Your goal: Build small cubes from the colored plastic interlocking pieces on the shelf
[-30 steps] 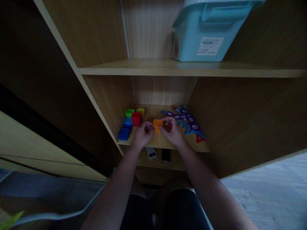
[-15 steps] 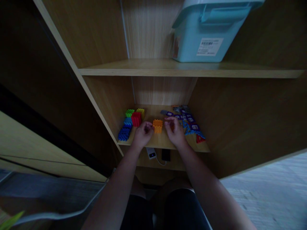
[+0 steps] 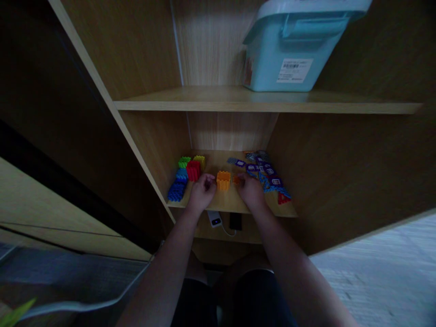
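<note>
An orange cube of interlocking plastic pieces (image 3: 223,180) stands on the middle shelf between my hands. Just left of it is my left hand (image 3: 201,191), its fingers loosely curled with a gap to the thumb and nothing seen in them. On the cube's right, my right hand (image 3: 251,190) pinches a small flat orange plastic piece (image 3: 235,180), which is apart from the cube. Beyond my left hand stand a red block (image 3: 193,170), a green one (image 3: 184,162), a yellow one (image 3: 200,161) and blue pieces (image 3: 177,188).
Flat purple, blue and grey plastic pieces (image 3: 269,171) lie along the shelf's right side, with a red piece (image 3: 284,198) in front. A light-blue lidded bin (image 3: 284,50) rests on the upper shelf (image 3: 211,105). Below are a white device (image 3: 214,219) with a cable and a dark object (image 3: 235,221).
My right hand has closed its fingers on the flat orange piece, which now shows at its fingertips. My left hand has shifted slightly left; the cube stays in place.
</note>
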Demonstrator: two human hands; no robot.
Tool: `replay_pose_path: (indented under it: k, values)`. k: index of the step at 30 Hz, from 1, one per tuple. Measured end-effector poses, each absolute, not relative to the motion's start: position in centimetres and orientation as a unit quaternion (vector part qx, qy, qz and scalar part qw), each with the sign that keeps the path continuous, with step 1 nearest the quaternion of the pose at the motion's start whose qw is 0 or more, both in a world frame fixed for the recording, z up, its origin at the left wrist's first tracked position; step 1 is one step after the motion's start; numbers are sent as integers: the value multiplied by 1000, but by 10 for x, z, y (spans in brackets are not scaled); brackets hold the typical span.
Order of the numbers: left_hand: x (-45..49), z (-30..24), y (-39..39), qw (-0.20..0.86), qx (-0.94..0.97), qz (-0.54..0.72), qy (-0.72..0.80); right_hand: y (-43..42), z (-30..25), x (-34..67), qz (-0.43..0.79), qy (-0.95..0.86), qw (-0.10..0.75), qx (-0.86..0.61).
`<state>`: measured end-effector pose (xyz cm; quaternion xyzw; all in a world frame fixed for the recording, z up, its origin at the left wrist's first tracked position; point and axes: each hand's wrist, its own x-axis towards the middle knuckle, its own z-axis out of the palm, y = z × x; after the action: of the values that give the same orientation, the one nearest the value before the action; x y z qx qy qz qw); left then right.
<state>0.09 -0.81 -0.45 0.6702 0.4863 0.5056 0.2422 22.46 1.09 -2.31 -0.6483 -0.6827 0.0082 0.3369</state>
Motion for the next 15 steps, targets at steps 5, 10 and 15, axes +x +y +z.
replay_pose_path:
  k: [5, 10, 15]
  values:
    - [1, -6, -7, 245, 668, 510, 484, 8, -15, 229, -10, -665, 358, -656]
    - [0, -6, -7, 249, 667, 508, 484, 5, -10, 221, -26, -645, 282, -709]
    - [1, -4, -9, 244, 667, 510, 485, 4, -13, 216, -27, -657, 255, -709]
